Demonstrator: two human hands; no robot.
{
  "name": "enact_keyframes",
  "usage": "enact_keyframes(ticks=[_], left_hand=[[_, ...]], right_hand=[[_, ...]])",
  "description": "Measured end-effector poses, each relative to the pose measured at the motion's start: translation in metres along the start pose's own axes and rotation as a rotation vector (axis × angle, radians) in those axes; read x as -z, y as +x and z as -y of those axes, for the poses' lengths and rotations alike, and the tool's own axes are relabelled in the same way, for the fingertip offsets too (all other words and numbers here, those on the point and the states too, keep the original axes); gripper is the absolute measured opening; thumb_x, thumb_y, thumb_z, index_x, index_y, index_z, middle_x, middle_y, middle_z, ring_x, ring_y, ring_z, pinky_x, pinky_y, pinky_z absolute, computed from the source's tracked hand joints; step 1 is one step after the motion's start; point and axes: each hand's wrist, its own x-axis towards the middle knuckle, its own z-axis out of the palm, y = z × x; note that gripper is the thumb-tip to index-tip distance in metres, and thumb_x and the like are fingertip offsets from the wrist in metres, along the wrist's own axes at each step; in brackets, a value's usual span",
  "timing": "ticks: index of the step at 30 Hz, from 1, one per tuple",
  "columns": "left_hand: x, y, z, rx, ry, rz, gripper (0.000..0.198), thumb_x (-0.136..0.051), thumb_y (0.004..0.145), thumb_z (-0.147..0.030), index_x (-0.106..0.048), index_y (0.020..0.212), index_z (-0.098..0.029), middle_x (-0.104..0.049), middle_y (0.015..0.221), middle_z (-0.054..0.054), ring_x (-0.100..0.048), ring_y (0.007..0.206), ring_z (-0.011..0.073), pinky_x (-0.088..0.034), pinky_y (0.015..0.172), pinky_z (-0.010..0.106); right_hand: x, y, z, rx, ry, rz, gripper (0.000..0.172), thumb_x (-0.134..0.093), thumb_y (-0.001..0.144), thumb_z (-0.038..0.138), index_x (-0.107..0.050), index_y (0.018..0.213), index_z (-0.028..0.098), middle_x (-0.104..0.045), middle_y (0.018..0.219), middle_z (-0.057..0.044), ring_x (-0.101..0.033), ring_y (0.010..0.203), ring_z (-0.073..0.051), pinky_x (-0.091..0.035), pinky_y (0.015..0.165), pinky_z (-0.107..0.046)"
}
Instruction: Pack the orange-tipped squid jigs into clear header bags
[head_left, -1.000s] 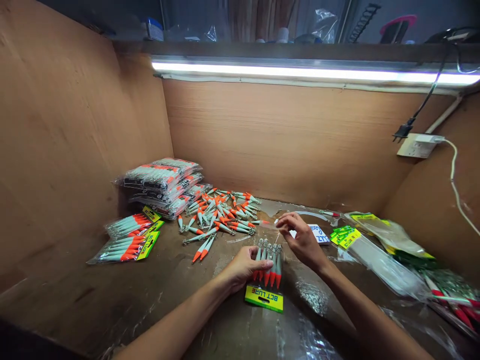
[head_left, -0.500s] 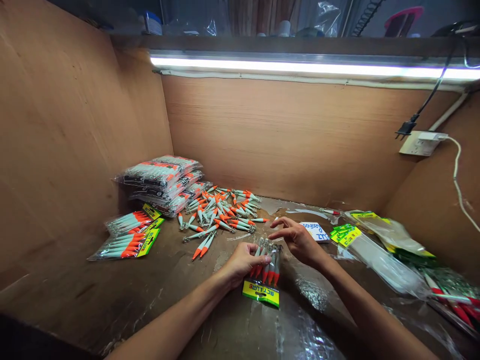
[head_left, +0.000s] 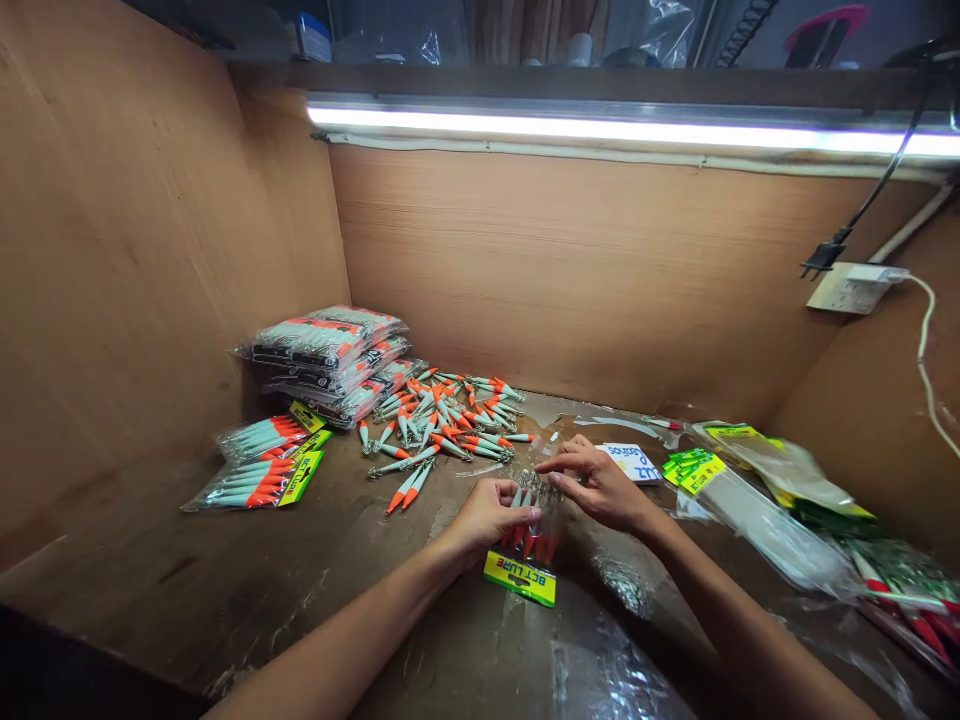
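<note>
My left hand (head_left: 484, 517) is closed on a clear packet of orange-tipped lures (head_left: 534, 540) that lies on the bench, with its yellow-green BCT LURE header card (head_left: 520, 578) toward me. My right hand (head_left: 596, 483) pinches the packet's far end, over the lures' hooks. A loose heap of the same white and orange lures (head_left: 448, 420) lies just beyond the hands.
Filled packets (head_left: 262, 465) lie at the left and a stack of them (head_left: 330, 355) stands in the far left corner. Header cards (head_left: 690, 470), clear bags (head_left: 757, 520) and more lures (head_left: 907, 590) are at the right. Wooden walls close in three sides; a socket (head_left: 851, 288) hangs on the right wall.
My right hand came down from above the heap onto the packet's far end. The left hand stayed on the lures, and the packet shifted slightly.
</note>
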Motion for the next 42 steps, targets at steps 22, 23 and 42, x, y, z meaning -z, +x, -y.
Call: enact_keyframes(ticks=[22, 23, 42], left_hand=[[-0.008, -0.005, -0.013, -0.011, -0.122, 0.106, 0.056, -0.085, 0.066, -0.045, -0.071, 0.110, -0.012, -0.072, 0.096, 0.009, -0.065, 0.078, 0.0173, -0.047, 0.071, 0.025], [-0.008, -0.004, -0.014, -0.017, -0.148, 0.090, 0.056, -0.082, 0.069, -0.049, -0.071, 0.109, -0.012, -0.072, 0.093, 0.009, -0.064, 0.075, 0.0162, -0.046, 0.069, 0.024], [-0.028, -0.022, -0.037, -0.416, 0.440, -0.188, 0.032, -0.049, 0.095, -0.038, -0.072, 0.087, -0.018, -0.067, 0.080, 0.004, -0.054, 0.071, 0.0177, -0.034, 0.066, 0.025]], right_hand=[[-0.004, -0.001, -0.004, 0.014, -0.002, 0.119, 0.021, -0.057, 0.096, 0.031, -0.076, 0.106, 0.029, -0.064, 0.079, -0.003, -0.055, 0.083, -0.020, -0.042, 0.075, -0.032], [-0.005, -0.001, -0.004, 0.000, 0.027, 0.115, 0.021, -0.058, 0.096, 0.033, -0.076, 0.106, 0.028, -0.065, 0.080, -0.003, -0.056, 0.084, -0.019, -0.043, 0.075, -0.031], [-0.010, 0.003, 0.053, 0.094, -0.495, -0.117, 0.014, -0.058, 0.094, 0.022, -0.070, 0.099, 0.026, -0.069, 0.097, -0.008, -0.052, 0.096, -0.028, -0.033, 0.100, -0.048]])
